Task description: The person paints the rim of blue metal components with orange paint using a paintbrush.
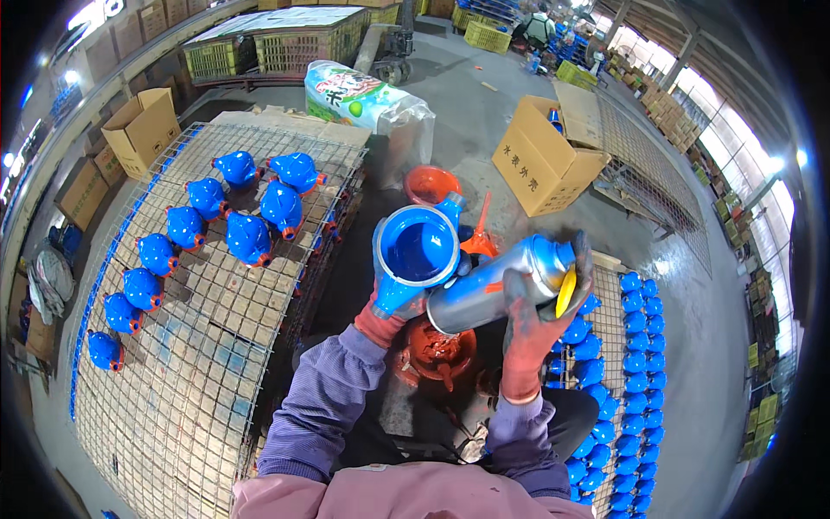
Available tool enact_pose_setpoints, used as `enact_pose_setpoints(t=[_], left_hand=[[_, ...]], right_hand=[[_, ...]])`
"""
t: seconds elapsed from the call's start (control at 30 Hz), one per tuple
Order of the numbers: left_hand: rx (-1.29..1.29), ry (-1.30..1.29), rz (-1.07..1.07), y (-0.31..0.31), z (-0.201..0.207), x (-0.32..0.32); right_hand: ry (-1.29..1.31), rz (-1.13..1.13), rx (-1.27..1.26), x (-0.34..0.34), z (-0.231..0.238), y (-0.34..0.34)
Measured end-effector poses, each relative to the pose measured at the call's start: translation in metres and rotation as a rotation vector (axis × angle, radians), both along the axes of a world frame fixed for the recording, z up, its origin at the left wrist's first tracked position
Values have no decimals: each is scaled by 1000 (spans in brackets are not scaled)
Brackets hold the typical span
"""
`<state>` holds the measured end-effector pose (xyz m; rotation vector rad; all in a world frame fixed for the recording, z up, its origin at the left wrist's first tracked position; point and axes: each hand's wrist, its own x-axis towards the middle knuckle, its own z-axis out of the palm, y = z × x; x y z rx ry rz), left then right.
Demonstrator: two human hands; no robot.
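A blue meter housing, a round open cup with pipe stubs on opposite sides, is tilted so I look into its glossy blue inside. My left hand, in a red glove, grips it from behind and below, its fingers mostly hidden. Just right of it, my right hand, in a stained red and grey glove, is wrapped round a silver-grey spray can. The can lies aslant, its blue-stained top up and to the right, its base near the housing. A yellow piece shows by the fingers.
Several blue housings with red ends stand on a wire-mesh rack at left; rows of blue housings fill the right side. Between my knees is a red bowl, with another red bowl beyond. Farther off are a carton and a plastic sack.
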<state>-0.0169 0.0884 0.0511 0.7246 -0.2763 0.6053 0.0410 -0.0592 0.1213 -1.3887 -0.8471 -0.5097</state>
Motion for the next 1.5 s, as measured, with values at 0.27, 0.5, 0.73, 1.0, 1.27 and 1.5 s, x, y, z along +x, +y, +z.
enact_pose_setpoints(t=[0.27,0.5,0.73,1.0,1.27,1.5], left_hand=[[-4,-150,-218,10,-3,2],[484,-31,303,11,-8,12],[-130,-82,-331,13,-22,12],[-290,-96,-463,17,-17,13],[420,192,375,28,-17,15],[209,-4,90,25,19,-17]], right_hand=[[46,44,-21,-22,19,-23],[-277,241,-320,-37,33,-17],[-188,184,-435,-37,36,-14],[-150,126,-518,-36,35,-18],[-140,208,-460,-35,14,-19],[398,335,-336,-27,-63,-31]])
